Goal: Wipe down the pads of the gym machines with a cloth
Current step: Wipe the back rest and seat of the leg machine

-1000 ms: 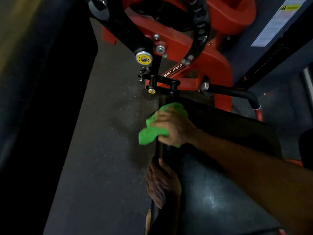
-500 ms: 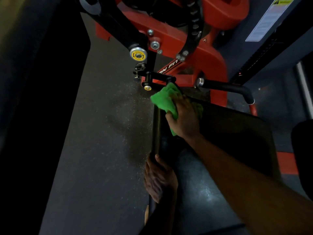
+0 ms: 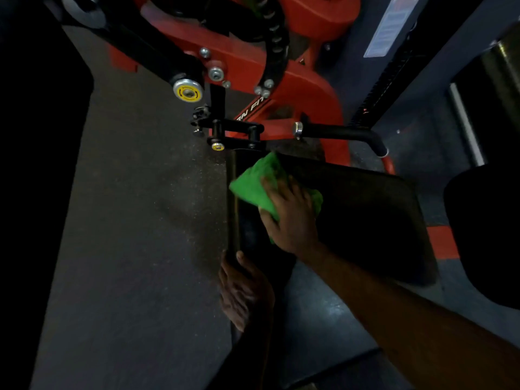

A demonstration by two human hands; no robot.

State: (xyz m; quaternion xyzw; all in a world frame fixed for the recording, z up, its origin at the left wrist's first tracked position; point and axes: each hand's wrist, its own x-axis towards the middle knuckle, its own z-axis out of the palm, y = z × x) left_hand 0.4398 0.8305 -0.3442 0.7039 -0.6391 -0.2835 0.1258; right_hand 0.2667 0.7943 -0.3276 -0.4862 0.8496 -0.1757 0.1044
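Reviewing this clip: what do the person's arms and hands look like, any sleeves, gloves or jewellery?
Both hands are bare, with no gloves. The right hand shows no ring, and its forearm is uncovered down to the frame edge, with no watch or band visible. The left hand sits in deep shadow; whether that arm wears a sleeve cannot be told.

Right hand (image 3: pixel 292 218) on green cloth (image 3: pixel 260 182)

cloth (image 3: pixel 261 182): bright green, plain | pad (image 3: pixel 365 220): black | machine frame (image 3: pixel 306 91): red with white lettering | lever arm (image 3: pixel 146 49): black | round caps (image 3: pixel 188 92): silver with yellow centres | floor (image 3: pixel 126 220): dark grey, pale speckles | label (image 3: pixel 389 26): white and blue
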